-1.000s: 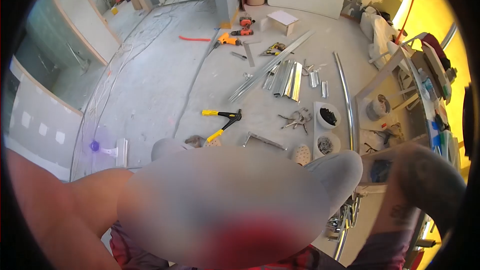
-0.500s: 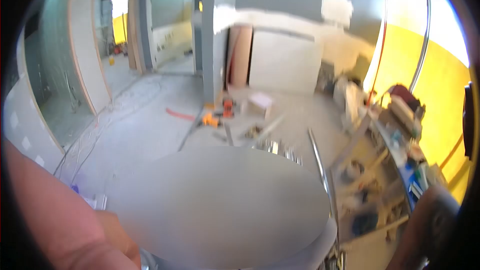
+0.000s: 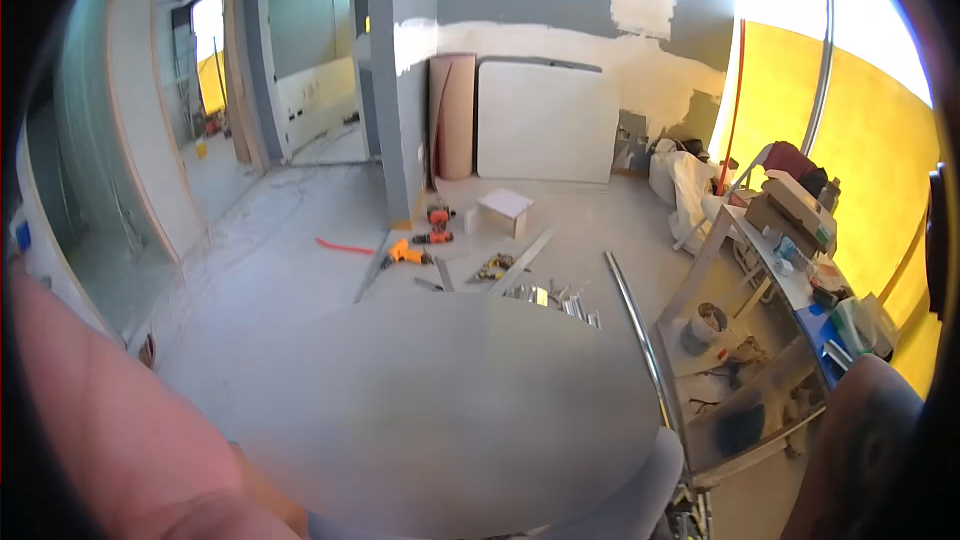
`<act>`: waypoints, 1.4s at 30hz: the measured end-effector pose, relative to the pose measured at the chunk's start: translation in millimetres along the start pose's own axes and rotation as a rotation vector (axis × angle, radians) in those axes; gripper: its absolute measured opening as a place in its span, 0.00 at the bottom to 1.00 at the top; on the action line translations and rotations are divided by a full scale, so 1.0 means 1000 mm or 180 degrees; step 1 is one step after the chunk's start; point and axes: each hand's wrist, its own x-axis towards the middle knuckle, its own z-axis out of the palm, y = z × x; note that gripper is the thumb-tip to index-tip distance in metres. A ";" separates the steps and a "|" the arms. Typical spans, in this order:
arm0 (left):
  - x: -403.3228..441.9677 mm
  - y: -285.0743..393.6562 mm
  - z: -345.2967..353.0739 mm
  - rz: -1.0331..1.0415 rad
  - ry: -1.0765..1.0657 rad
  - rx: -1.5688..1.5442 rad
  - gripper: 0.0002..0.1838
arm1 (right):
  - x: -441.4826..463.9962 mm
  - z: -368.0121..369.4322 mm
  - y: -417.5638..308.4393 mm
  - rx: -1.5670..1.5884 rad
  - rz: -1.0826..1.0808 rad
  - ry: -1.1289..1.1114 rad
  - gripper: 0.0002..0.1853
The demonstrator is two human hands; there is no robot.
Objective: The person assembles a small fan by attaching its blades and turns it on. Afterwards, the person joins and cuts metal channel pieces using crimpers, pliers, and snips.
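A broad, close part of my left arm or my left hand [image 3: 120, 420] fills the lower left; its fingers do not show. On the lower right a darker part of my right arm [image 3: 855, 450] reaches down past the frame edge, and my right hand is out of sight. Between them a smeared grey oval [image 3: 450, 400] hides the middle, so anything held there cannot be made out. Pale grey cloth [image 3: 655, 480] shows at the oval's lower right edge. Beyond it on the floor lie an orange power tool [image 3: 405, 253] and red drills [image 3: 437, 225].
A small white stool [image 3: 505, 204] stands past the tools. Long metal profiles [image 3: 635, 320] lie to the right, beside a cluttered workbench [image 3: 775, 258]. A white panel [image 3: 548, 125] leans on the far wall. A red strip [image 3: 343, 246] lies left of the tools.
The view has turned slightly to the right, and the room looks sharper. My left arm shows larger at the lower left. The tools have not moved on the floor.
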 end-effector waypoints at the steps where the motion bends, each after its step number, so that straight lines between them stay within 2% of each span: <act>1: -0.001 0.000 0.000 -0.0010 -0.0005 -0.0017 0.24 | 0.002 0.001 0.001 -0.0017 0.0008 -0.0045 0.18; 20: 0.007 -0.013 0.018 0.0143 -0.0169 -0.0165 0.28 | -0.002 0.022 0.025 -0.0253 0.0150 -0.0364 0.23; 25: 0.003 -0.020 0.033 0.0289 -0.0154 -0.0205 0.29 | -0.010 0.020 0.027 -0.0335 0.0058 -0.0317 0.24; 29: -0.021 -0.055 0.072 0.0264 0.0042 -0.0532 0.29 | -0.020 0.019 0.029 -0.0360 0.0161 -0.0449 0.25; 30: -0.038 -0.068 0.095 -0.0034 0.0257 -0.0586 0.30 | -0.024 0.017 0.028 -0.0358 0.0122 -0.0424 0.25; 31: -0.067 -0.072 0.149 -0.1112 0.0904 -0.0650 0.24 | -0.030 0.016 0.029 -0.0329 0.0130 -0.0438 0.25; 32: -0.094 -0.074 0.203 -0.2154 0.0986 -0.1117 0.20 | -0.034 0.015 0.028 -0.0335 0.0066 -0.0400 0.25; 33: -0.130 -0.084 0.267 -0.3055 0.0833 -0.1571 0.17 | -0.036 0.013 0.028 -0.0312 0.0019 -0.0393 0.26; 34: -0.175 -0.090 0.332 -0.3588 0.0262 -0.1649 0.16 | -0.041 0.012 0.027 -0.0279 -0.0047 -0.0373 0.26; 35: -0.251 -0.092 0.415 -0.3596 -0.0028 -0.1790 0.16 | -0.047 0.009 0.024 -0.0243 -0.0102 -0.0328 0.26; 36: -0.324 -0.077 0.480 -0.3493 -0.1131 -0.1585 0.19 | -0.052 0.007 0.020 -0.0179 -0.0175 -0.0303 0.26; 37: -0.354 -0.054 0.513 -0.3992 -0.2754 -0.1990 0.23 | -0.058 0.006 0.018 -0.0101 -0.0230 -0.0272 0.27; 38: -0.405 -0.018 0.546 -0.4180 -0.2615 -0.1809 0.27 | -0.064 0.003 0.018 -0.0043 -0.0241 -0.0233 0.27; 39: -0.444 0.012 0.565 -0.3956 -0.3142 -0.1424 0.31 | -0.074 0.002 0.017 0.0026 -0.0225 -0.0191 0.27; 41: -0.462 0.042 0.568 -0.4033 -0.4052 -0.1408 0.33 | -0.107 0.011 0.023 0.0152 -0.0041 -0.0168 0.28; 42: -0.464 0.051 0.564 -0.4022 -0.4101 -0.1416 0.33 | -0.130 0.023 0.032 0.0193 0.0168 -0.0231 0.28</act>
